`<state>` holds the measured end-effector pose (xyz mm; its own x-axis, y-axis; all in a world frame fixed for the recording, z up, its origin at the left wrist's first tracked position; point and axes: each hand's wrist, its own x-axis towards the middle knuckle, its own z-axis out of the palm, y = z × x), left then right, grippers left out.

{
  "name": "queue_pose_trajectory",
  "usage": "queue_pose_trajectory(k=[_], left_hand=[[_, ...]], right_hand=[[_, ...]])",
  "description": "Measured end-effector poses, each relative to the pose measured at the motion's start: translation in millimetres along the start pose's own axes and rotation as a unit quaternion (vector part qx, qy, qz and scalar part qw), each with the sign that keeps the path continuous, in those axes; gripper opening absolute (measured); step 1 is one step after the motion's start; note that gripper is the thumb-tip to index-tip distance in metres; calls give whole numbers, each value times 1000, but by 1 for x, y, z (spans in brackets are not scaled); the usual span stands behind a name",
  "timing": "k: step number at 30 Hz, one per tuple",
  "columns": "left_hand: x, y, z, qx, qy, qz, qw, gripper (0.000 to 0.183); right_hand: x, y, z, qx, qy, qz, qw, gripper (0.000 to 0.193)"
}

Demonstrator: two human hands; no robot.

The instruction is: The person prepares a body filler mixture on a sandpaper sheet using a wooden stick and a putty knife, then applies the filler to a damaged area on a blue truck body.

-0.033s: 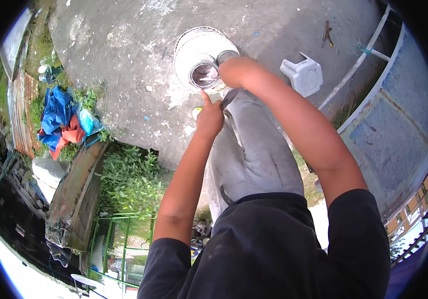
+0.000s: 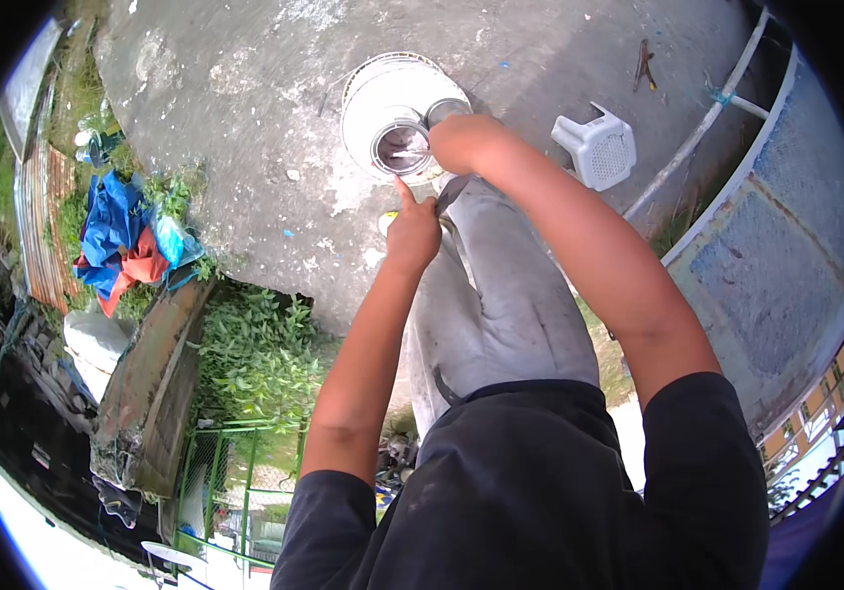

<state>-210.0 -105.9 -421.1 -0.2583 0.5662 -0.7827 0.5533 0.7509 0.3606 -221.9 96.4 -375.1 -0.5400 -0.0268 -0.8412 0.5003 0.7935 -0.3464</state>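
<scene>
An open round can [image 2: 383, 162] with pale contents stands at the near edge of a white bucket lid [image 2: 363, 120]. My right hand [image 2: 457, 145] is at the can's right side, closed on a slim pale tool [image 2: 410, 154] whose end reaches into the can; its grip is partly hidden. Behind that hand sits a second grey can [image 2: 444, 106], partly covered. My left hand [image 2: 412, 231] stretches its index finger up to the can's near rim, the other fingers curled. A dark, flat, tapered thing [image 2: 453, 190] shows beside its thumb; whether the hand grips it is unclear.
A white plastic stool [image 2: 607, 157] lies on its side on the concrete [image 2: 274, 128] to the right. Short sticks [image 2: 645, 67] lie farther off. A pale metal pole [image 2: 697, 128] and a large grey panel [image 2: 776, 285] bound the right; blue tarpaulin [image 2: 112, 221] and plants [image 2: 255, 344] the left.
My right hand and forearm have shifted slightly left, and the pale tool's end has moved a little inside the can. My left hand has stayed almost still.
</scene>
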Motion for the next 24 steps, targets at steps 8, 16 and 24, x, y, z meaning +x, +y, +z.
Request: queue_pose_trajectory(k=[8,16,24], left_hand=[[2,0,-5,19,-16,1,1000,22],[3,3,0,35,-10,5,999,23],[3,-3,4,40,-4,11,999,23]], right_hand=[[-12,-2,25,35,19,20,999,22],[-6,0,35,100,57,23,993,19],[-34,-10,8,114,-13,63,991,27]])
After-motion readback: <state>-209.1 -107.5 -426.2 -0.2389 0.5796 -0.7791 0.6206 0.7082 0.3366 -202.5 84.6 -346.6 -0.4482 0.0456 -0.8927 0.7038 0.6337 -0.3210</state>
